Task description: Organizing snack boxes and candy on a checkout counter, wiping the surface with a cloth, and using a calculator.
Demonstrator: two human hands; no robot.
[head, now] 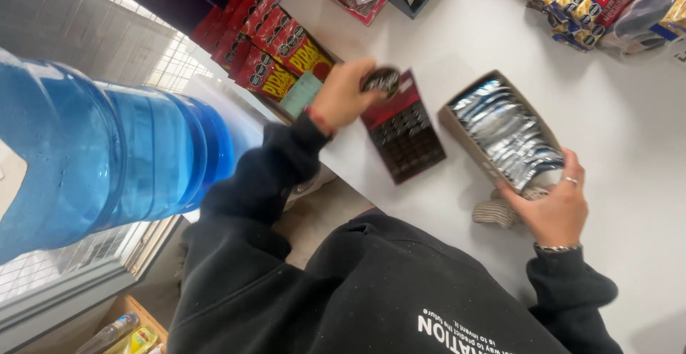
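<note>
My left hand (341,98) is raised over the white counter (629,132) and closed around a small dark round packet (381,80). Just below it lies a flat dark red tray (404,138) with a grid of dark pieces. My right hand (556,210) grips the near end of an open cardboard box (457,122) packed with several silver foil sachets (504,132). A striped knitted cloth (495,212) lies under that hand.
A big blue water bottle (93,168) fills the left side. Red and yellow snack packs (275,57) are stacked along the counter's left edge, and more packets (593,0) lie at the far right. A wire grille (78,32) stands behind the bottle.
</note>
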